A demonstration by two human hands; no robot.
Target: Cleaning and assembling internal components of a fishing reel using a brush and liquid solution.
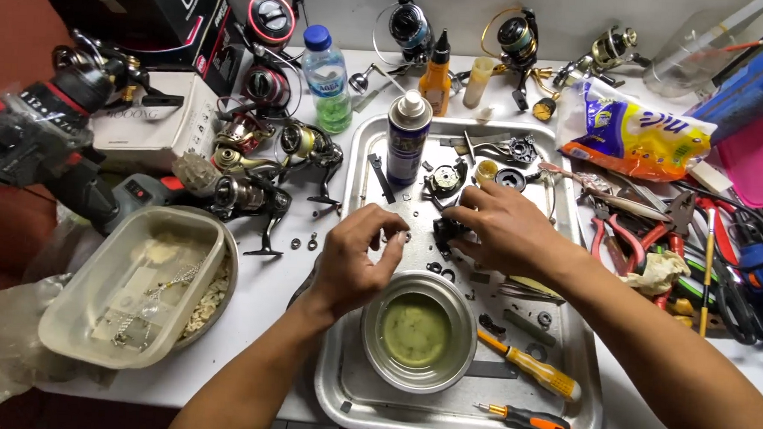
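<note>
Over a steel tray (pixel 352 393), my left hand (pixel 354 260) pinches a small ring-shaped metal part at its fingertips. Just to the right, my right hand (pixel 501 233) grips a small black reel body part (pixel 445 233) against the tray. The two hands are a few centimetres apart. Below them stands a round steel bowl (pixel 419 332) of yellowish liquid. Small washers, screws and black reel pieces lie scattered on the tray around the hands.
A spray can (pixel 408 138) stands at the tray's back. Two orange-handled screwdrivers (pixel 533 371) lie at its front right. Several fishing reels (pixel 263 175) and a cordless drill (pixel 49 157) sit left, a covered bowl (pixel 134 285) front left, pliers (pixel 647 230) right.
</note>
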